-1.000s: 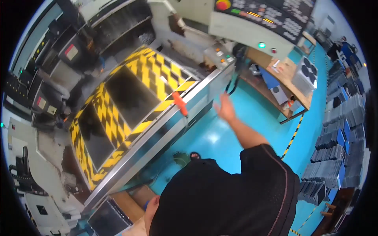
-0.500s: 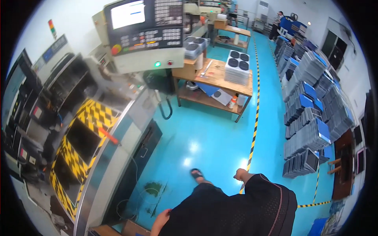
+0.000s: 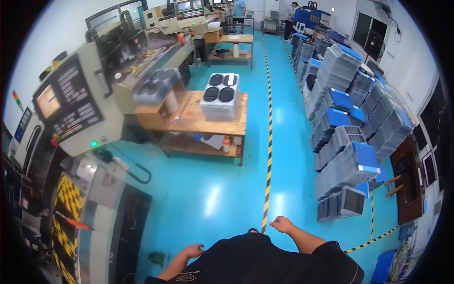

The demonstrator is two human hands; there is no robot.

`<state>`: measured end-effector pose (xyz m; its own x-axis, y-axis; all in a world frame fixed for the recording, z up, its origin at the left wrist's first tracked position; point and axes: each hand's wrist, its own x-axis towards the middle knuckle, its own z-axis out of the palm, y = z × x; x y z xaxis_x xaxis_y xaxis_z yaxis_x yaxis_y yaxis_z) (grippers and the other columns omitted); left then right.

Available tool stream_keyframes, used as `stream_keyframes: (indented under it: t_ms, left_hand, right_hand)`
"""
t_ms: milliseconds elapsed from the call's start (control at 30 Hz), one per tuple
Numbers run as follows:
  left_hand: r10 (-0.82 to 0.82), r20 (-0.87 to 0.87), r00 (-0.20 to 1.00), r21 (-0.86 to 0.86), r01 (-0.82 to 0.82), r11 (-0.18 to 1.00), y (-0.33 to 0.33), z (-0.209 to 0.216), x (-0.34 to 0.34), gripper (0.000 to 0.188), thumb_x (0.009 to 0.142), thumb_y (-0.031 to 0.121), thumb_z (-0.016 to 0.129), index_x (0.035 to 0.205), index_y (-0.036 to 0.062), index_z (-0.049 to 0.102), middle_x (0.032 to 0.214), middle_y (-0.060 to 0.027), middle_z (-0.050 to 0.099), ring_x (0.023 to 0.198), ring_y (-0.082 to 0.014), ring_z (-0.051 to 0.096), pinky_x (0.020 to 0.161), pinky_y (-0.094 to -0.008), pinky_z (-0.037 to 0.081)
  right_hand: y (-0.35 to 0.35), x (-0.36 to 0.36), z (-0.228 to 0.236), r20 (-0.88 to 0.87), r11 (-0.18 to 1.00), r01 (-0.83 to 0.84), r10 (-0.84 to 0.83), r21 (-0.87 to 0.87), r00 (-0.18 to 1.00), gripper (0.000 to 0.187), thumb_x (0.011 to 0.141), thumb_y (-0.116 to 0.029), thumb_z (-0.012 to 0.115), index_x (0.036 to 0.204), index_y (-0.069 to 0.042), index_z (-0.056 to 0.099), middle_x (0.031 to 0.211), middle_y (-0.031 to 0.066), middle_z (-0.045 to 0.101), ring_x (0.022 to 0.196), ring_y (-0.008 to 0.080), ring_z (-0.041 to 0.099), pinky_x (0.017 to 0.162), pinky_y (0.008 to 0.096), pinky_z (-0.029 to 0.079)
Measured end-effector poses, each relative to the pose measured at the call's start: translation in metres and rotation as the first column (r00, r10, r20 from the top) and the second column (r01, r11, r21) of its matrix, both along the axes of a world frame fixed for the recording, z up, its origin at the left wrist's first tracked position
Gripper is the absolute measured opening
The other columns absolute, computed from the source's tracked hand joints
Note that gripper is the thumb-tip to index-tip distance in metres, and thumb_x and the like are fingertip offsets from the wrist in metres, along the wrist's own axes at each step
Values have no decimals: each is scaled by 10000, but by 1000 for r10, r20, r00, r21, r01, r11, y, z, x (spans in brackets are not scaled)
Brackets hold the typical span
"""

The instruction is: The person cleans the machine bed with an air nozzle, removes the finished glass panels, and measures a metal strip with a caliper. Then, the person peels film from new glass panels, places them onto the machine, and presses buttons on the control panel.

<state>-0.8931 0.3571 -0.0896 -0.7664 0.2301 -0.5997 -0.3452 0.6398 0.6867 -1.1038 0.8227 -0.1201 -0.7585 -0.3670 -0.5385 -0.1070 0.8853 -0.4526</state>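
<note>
My left hand (image 3: 193, 250) hangs low beside my black shirt, its fingers curled. A small dark spot shows at its fingertips, too small to make out. To the right, my right hand (image 3: 282, 225) is held out over the blue floor in a loose fist, with nothing visible in it. Neither hand touches a machine or table. The nearest thing on the left is a machine with a grey control panel (image 3: 71, 94) and a yellow-and-black striped surface (image 3: 68, 199), where an orange-handled tool (image 3: 78, 223) lies.
Ahead stands a wooden table (image 3: 189, 124) bearing a stack of trays with black round pieces (image 3: 220, 97). A striped floor line (image 3: 270, 142) runs past it. Tall stacks of grey and blue trays (image 3: 343, 165) line the right. Two people (image 3: 289, 21) stand far back.
My view has swung left-to-right and forward: the control panel has slid to the left and the wooden table has come nearer. Both forearms show more now, and the right hand sits lower.
</note>
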Motion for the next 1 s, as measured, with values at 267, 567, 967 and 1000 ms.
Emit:
stream_keyframes:
  t_ms: [267,567,967,1000]
  left_hand:
    - [107,25,994,66,-108,992,69,-54,-276,499,905,371,647,1281,52,578,1081,-186,694,1030,-285,658,896,-375,512]
    - [-602,119,789,-63,612,789,84,-143,-592,301,826,294,592,955,57,723,966,-195,704,816,-311,654,751,-453,497]
    - [-87,-235,968,-34,82,996,170,-18,-1064,431,858,356,636,1168,57,619,1044,-159,690,987,-330,657,851,-437,515]
    - [-90,-236,968,-36,84,996,181,-23,-1092,431,858,356,636,1168,57,619,1044,-159,690,987,-330,657,851,-437,515]
  right_hand:
    - [54,-186,11,420,722,612,-470,-323,776,329,911,-343,659,996,-25,642,887,71,659,724,162,642,597,303,530]
    - [152,-347,-54,174,973,206,-187,-99,967,338,882,-372,641,969,-47,681,904,164,699,784,319,663,745,428,539]
    - [363,-588,-227,381,544,813,-721,-206,579,106,872,-173,635,900,-70,636,719,65,616,571,201,595,478,361,469]
    - [359,-641,-218,393,510,829,-731,-228,558,109,875,-177,635,902,-72,635,712,61,613,565,198,592,471,358,467]
